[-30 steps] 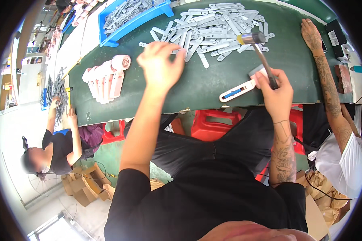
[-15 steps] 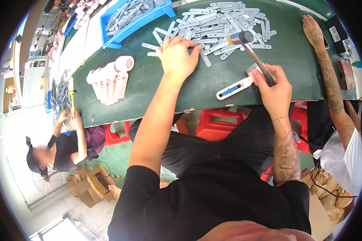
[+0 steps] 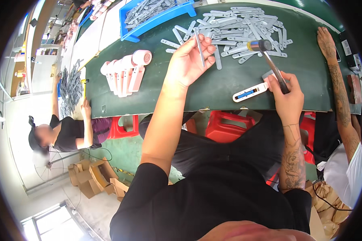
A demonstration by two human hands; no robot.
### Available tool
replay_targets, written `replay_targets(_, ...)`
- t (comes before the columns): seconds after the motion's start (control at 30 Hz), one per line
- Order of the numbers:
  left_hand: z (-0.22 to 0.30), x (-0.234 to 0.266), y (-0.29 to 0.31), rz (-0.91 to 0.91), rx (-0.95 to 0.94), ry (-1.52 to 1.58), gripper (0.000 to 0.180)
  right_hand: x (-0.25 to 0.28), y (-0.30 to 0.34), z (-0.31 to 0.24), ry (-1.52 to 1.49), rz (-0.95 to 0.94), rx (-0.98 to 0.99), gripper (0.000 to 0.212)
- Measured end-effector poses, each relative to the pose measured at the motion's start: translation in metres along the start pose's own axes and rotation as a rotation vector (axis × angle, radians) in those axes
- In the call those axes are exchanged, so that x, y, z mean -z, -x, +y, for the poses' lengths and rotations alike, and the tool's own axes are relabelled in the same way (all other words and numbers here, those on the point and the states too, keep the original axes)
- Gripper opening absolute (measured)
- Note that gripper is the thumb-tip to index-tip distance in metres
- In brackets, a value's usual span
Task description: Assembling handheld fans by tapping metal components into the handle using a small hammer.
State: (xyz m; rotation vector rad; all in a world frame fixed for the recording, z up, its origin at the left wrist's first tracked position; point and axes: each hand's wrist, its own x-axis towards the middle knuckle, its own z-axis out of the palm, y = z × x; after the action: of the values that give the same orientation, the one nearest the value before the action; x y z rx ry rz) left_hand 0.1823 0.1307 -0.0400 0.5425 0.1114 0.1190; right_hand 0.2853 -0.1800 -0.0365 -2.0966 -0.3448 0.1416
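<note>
My left hand [image 3: 185,64] is raised palm up over the table, its fingers closed on a thin grey plastic strip [image 3: 201,52]. Behind it spreads a loose pile of similar grey strips [image 3: 241,30]. My right hand [image 3: 288,100] grips a hammer [image 3: 274,66] by its dark handle, the head pointing away over the pile's near edge. Against the same hand's fingers lies a pink-and-white handheld device [image 3: 249,93]. Its long handle has an open slot with a blue part inside; its other end is partly hidden by the fingers and hammer.
Several pink devices with round perforated heads [image 3: 126,72] lie in a row at left. A blue bin [image 3: 159,21] of grey strips stands at the back. A co-worker at far left has a yellow hammer [image 3: 84,86] nearby; another person's tattooed arm [image 3: 336,76] rests at right.
My left hand has lifted from the pile's near edge and turned palm up with a grey strip in it. My right hand keeps the hammer. The co-worker at left has moved their hands apart.
</note>
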Motion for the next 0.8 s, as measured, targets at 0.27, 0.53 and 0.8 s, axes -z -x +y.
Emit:
replay_targets(0.27, 0.049, 0.042, 0.054, 0.179, -0.024, -0.094, 0.022, 0.002, 0.002, -0.004, 0.053, -0.008, -0.017, 0.043)
replay_targets(0.53, 0.276, 0.123, 0.15, 1.091, -0.576, -1.009, 0.048, 0.004, 0.001, 0.002, 0.02, -0.012, 0.021, 0.041)
replay_targets(0.8, 0.16, 0.069, 0.059, 0.736, -0.752, -1.928, 0.024, 0.001, 0.001, 0.001, 0.06, -0.005, 0.023, 0.041)
